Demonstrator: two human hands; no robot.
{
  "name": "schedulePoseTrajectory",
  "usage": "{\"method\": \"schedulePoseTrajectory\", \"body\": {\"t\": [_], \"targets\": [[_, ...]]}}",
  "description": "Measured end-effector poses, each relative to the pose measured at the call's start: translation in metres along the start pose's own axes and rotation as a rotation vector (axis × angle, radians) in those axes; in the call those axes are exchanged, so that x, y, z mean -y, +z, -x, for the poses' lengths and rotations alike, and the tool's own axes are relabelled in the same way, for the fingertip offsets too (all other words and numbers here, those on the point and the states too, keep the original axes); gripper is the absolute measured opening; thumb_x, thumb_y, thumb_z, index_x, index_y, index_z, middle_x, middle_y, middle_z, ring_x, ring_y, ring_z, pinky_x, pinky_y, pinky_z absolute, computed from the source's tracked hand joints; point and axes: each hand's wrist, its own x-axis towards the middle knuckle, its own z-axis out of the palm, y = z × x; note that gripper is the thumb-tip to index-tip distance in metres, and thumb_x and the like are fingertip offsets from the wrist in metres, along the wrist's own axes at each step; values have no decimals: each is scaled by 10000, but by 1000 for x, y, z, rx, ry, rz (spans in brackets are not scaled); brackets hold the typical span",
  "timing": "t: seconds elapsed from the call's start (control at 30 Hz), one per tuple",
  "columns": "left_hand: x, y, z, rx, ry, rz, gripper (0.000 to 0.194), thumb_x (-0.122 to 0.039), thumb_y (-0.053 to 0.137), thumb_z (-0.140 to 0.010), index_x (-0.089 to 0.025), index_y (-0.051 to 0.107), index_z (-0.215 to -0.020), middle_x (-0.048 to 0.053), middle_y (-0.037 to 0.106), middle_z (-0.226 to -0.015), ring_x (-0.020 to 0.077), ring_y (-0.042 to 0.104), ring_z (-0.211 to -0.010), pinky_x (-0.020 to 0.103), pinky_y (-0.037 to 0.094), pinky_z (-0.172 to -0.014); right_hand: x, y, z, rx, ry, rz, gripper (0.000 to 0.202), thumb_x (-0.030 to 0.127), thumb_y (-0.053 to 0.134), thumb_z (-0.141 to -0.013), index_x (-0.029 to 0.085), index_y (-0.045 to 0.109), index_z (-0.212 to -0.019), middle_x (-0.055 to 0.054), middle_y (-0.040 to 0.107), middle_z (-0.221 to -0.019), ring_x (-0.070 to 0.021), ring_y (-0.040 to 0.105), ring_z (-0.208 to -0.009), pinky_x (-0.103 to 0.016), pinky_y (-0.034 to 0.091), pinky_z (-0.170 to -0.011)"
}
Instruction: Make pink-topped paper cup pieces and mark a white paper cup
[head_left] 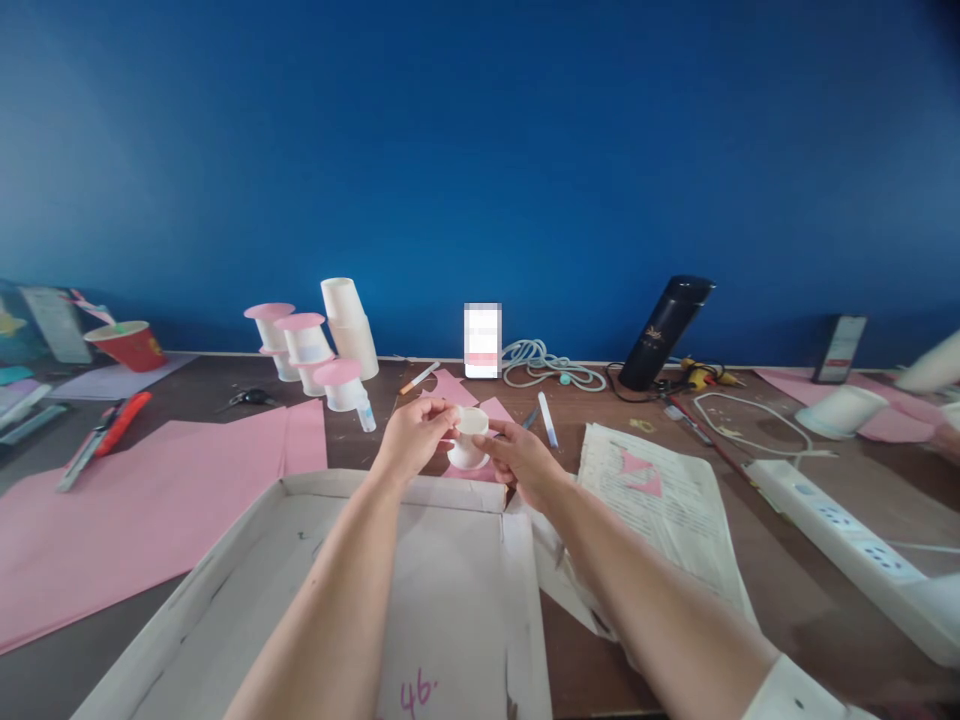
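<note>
Between my two hands, above the far edge of the shallow box, is a small white paper cup point(471, 455). My left hand point(420, 432) has its fingers closed at the cup's left rim. On the right rim, the fingers of my right hand point(517, 455) pinch the cup. Pieces of pink paper point(495, 408) lie under and behind it. A white pen point(547, 418) rests to the right, and an orange-and-white pen point(418, 377) lies beyond my left hand.
Cups with pink discs point(304, 338) and tall stacked cups point(351, 335) stand back left. Nearby are a white box point(465, 590), pink sheets point(172, 480), a cutter point(97, 440), a phone point(482, 340), a black flask point(664, 335) and a power strip point(840, 540). Another person's hand shows far right.
</note>
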Motion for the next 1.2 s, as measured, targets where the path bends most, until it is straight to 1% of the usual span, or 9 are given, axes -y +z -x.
{"method": "schedulePoseTrajectory", "body": {"t": [0.2, 0.3, 0.47, 0.6, 0.77, 0.93, 1.0, 1.07, 1.2], "targets": [[1, 0, -1, -2, -7, 6, 306, -419, 667, -736, -144, 678, -872, 76, 687, -841, 160, 662, -741, 266, 571, -615, -3, -6, -4, 85, -10, -62, 487, 399, 781, -639, 172, 636, -1045, 73, 441, -553, -27, 214, -435, -198, 114, -412], [1, 0, -1, -3, -11, 15, 309, -420, 670, -734, -145, 678, -875, 77, 689, -839, 156, 662, -729, 272, 572, -619, 0, -6, -3, 143, 16, -79, 387, 383, 757, -669, 168, 639, -968, 80, 413, -545, -26, 194, -433, -198, 100, -405], [1, 0, 0, -1, -15, 15, 320, -427, 679, -724, -145, 676, -875, 82, 691, -840, 158, 660, -727, 276, 571, -623, 3, -10, -5, 183, 100, -190, 270, 310, 759, -678, 177, 603, -853, 85, 415, -577, -6, 172, -427, -159, 76, -379], [2, 0, -1, 4, -9, 4, 328, -435, 671, -730, -145, 675, -884, 83, 691, -854, 165, 662, -751, 282, 575, -633, 2, -16, -10, 193, 206, -334, 253, 225, 760, -681, 180, 577, -849, 73, 448, -620, 13, 188, -417, -106, 99, -358], [0, 0, 0, -6, -19, -5, 332, -449, 671, -721, -153, 682, -872, 68, 690, -834, 164, 665, -738, 274, 570, -625, 4, -23, -11, 227, 296, -454, 191, 179, 719, -711, 156, 572, -831, 45, 487, -654, 23, 208, -419, -77, 124, -347], [-1, 0, 1, -6, -25, -2, 336, -450, 669, -719, -154, 680, -880, 65, 692, -829, 164, 670, -735, 272, 568, -622, 7, -19, -6, 166, 244, -338, 164, 210, 710, -709, 159, 586, -802, 52, 485, -637, 4, 226, -424, -115, 140, -342], [0, 0, 0, -4, -20, -2, 332, -448, 663, -725, -155, 679, -880, 66, 694, -833, 164, 671, -731, 273, 569, -623, 8, -16, -5, 183, 190, -274, 202, 207, 715, -698, 177, 617, -871, 64, 465, -614, -4, 214, -423, -129, 124, -347], [1, 0, 0, -3, -12, -2, 325, -445, 659, -730, -155, 677, -876, 67, 696, -832, 165, 672, -729, 275, 571, -623, 8, -14, -5, 214, 149, -232, 300, 210, 721, -689, 199, 634, -976, 72, 447, -602, -8, 197, -424, -138, 105, -354], [1, -1, 0, -6, -11, -10, 306, -433, 661, -731, -155, 670, -859, 71, 699, -821, 176, 677, -737, 281, 573, -619, 7, -14, -5, 236, 129, -202, 385, 236, 721, -694, 225, 631, -1068, 78, 405, -592, -10, 172, -427, -140, 76, -365]]}}
